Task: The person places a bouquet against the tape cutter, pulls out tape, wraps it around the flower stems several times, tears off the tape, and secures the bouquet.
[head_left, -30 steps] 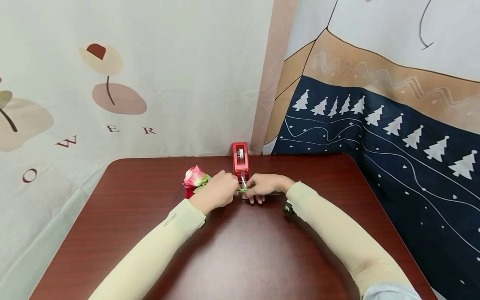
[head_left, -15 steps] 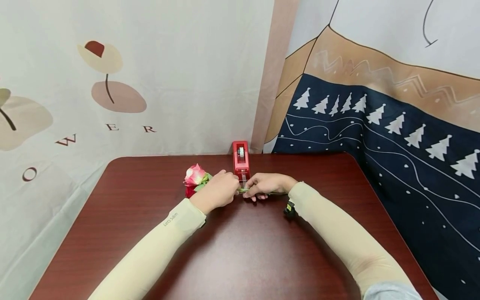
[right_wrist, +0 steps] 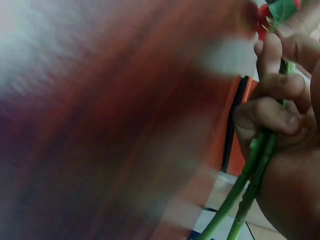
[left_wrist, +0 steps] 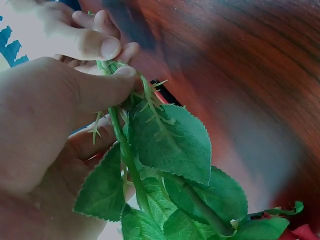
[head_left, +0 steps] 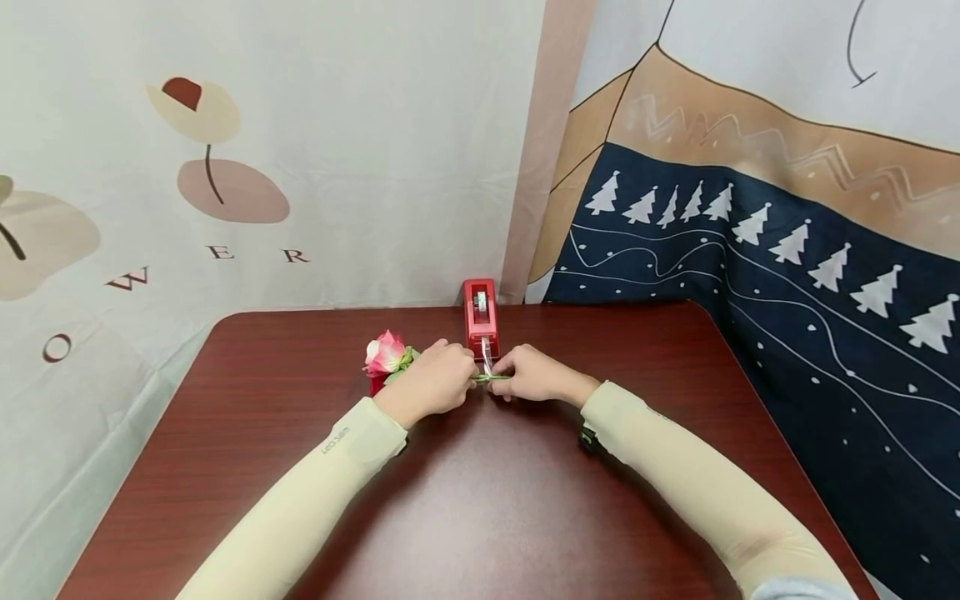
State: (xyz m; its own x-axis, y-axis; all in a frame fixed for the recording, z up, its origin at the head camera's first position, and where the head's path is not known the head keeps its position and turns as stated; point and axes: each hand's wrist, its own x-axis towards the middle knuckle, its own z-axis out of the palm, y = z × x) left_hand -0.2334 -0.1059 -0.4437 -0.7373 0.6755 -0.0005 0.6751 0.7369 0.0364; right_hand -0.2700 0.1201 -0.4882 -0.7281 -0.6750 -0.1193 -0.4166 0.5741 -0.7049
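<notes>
Head view: left hand [head_left: 431, 385] and right hand [head_left: 531, 375] both pinch 2 green stems [right_wrist: 250, 177] before a red tape dispenser [head_left: 480, 315]; curtain [head_left: 225, 167] lettering reads "OWER".

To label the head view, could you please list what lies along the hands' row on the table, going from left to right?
Pink and red artificial rose bloom → left hand → green stems → right hand.
</notes>
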